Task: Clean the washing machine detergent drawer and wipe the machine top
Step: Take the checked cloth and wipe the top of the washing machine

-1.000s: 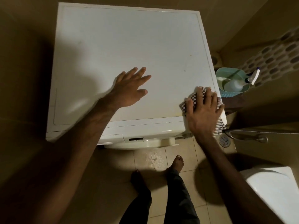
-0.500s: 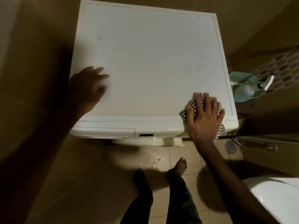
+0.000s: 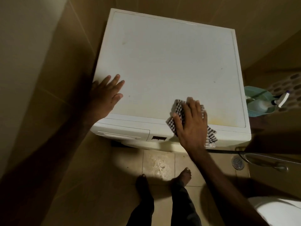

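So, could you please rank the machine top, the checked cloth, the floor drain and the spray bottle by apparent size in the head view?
1. machine top
2. checked cloth, partly under the right hand
3. spray bottle
4. floor drain

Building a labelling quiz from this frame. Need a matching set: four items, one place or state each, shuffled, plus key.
Items:
1. checkered cloth
2. left hand
3. spray bottle
4. detergent drawer

Place or state:
A. closed, front panel left
B. flat on the washing machine top, near its left edge
C. in the teal basin to the machine's right
D. pressed under the right hand at the front edge

Pairs: 1-D, 2-B, 3-C, 4-A
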`<state>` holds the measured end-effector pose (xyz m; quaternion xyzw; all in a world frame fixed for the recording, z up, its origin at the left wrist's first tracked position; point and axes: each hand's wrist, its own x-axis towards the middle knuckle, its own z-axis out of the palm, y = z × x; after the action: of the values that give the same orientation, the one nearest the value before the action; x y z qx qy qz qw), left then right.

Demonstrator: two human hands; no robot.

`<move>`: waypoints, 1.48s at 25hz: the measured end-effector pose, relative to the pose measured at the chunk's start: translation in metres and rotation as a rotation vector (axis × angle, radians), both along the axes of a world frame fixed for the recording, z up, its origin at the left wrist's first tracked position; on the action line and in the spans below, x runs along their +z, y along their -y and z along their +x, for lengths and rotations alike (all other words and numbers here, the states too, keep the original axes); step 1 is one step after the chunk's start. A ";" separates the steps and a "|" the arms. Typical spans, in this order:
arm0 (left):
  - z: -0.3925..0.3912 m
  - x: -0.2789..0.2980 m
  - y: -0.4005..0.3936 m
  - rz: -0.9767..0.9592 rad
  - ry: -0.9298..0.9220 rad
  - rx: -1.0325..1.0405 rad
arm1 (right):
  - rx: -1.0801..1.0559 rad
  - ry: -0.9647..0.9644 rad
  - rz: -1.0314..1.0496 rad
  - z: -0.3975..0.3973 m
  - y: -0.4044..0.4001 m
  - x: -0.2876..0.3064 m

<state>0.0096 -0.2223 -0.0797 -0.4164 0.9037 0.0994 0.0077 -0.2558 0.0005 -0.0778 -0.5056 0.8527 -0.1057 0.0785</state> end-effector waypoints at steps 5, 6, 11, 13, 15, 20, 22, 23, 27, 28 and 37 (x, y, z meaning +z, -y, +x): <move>0.002 0.002 -0.006 0.001 -0.017 -0.004 | 0.204 -0.048 0.051 0.087 0.067 0.002; 0.003 0.004 -0.006 0.034 -0.028 -0.003 | 0.296 -0.062 0.050 0.101 0.060 0.001; 0.018 0.035 0.005 0.326 -0.459 0.222 | 0.163 -0.079 0.082 0.063 0.007 -0.007; 0.034 0.051 -0.004 0.247 -0.500 0.410 | 0.007 -0.097 0.076 0.057 0.022 -0.005; 0.042 0.053 -0.018 0.316 -0.479 0.562 | -0.002 -0.080 0.073 0.079 0.061 -0.005; 0.056 0.040 -0.032 0.690 -0.786 0.773 | 0.501 -0.102 0.037 0.177 0.106 -0.006; 0.067 0.045 -0.034 0.769 -0.889 0.842 | 0.651 -0.106 0.042 0.176 0.085 -0.007; 0.072 0.048 -0.035 0.804 -0.909 0.872 | 0.645 -0.080 0.046 0.168 0.078 -0.007; 0.079 0.053 -0.045 0.883 -0.934 1.002 | 0.432 -0.064 0.051 0.155 0.120 -0.007; 0.078 0.053 -0.050 0.886 -0.968 1.016 | 0.421 -0.051 0.048 0.161 0.144 -0.005; 0.081 0.045 -0.077 0.882 -1.373 1.198 | 0.815 -0.109 0.039 0.202 0.221 0.005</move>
<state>0.0911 -0.1452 -0.0344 -0.6142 0.2376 0.6300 -0.4116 -0.0542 -0.2205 -0.0724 -0.8053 0.5873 -0.0225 0.0782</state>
